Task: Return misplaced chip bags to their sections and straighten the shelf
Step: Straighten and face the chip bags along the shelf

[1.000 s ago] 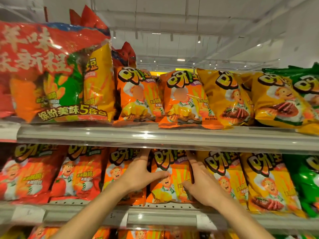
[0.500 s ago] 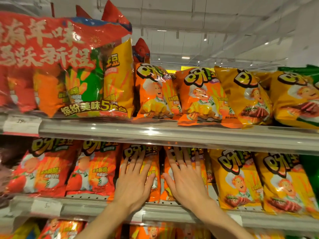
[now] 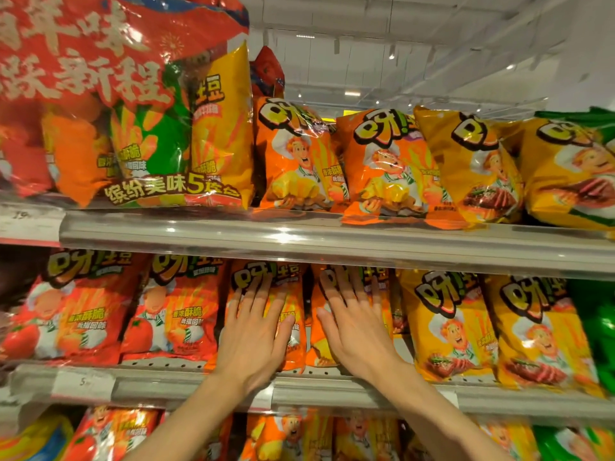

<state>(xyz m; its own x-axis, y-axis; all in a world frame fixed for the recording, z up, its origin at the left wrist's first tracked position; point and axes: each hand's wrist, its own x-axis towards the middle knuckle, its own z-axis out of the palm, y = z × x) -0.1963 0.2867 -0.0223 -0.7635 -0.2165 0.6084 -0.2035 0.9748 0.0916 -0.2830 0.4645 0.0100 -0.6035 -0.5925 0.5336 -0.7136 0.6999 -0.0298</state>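
Orange bags on the middle shelf (image 3: 332,392) were under both of my hands. My left hand (image 3: 254,331) lay flat on the left orange bag (image 3: 293,287), fingers straight and spread, gripping nothing. My right hand (image 3: 357,327) lay flat on the right orange bag (image 3: 382,294) beside it, fingers likewise straight, pressing the face of the pack.

Change noted: a second earlier my hands had been angled at the two sides of a single orange bag, thumbs toward each other. Half a second earlier they had moved onto the bag fronts, palms down. They remained there, and the two bags stood more upright and closer to level with each other (my reading, not a measured result).

Meaning for the task: this appeared to be the straightening step, not a relocation. The orange section sat between the red tomato bags (image 3: 173,311) on the left and the yellow bags (image 3: 449,324) on the right, and I could see no stray colour within it.

Remaining work, as I judged it: on the upper shelf (image 3: 299,241), one orange bag (image 3: 389,168) overhung the front rail and leaned against a tilted yellow bag (image 3: 466,161). Green bags (image 3: 595,327) at far right were only partly in view, so their order could not be assessed.
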